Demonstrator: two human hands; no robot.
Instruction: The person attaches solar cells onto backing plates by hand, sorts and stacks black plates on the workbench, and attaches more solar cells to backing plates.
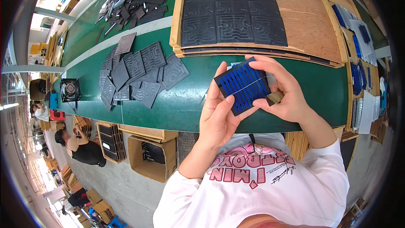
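Both my hands hold up a small solar panel (244,85) over the near edge of the green bench. Blue cell strips in a black frame face me, and the panel is tilted. My left hand (217,118) grips its left and lower edge, thumb on the face. My right hand (289,93) is closed round the right side, with fingers on the top corner and thumb at the lower edge. A yellowish-brown piece (275,97) shows at my right fingers; I cannot tell what it is.
Left of my hands lies a loose pile of square dark plates (147,74). Beyond stands a wooden tray (310,21) partly lined with black plates. Dark strips and scraps (135,4) heap at the far left. A small fan (70,90) sits at the bench's left end.
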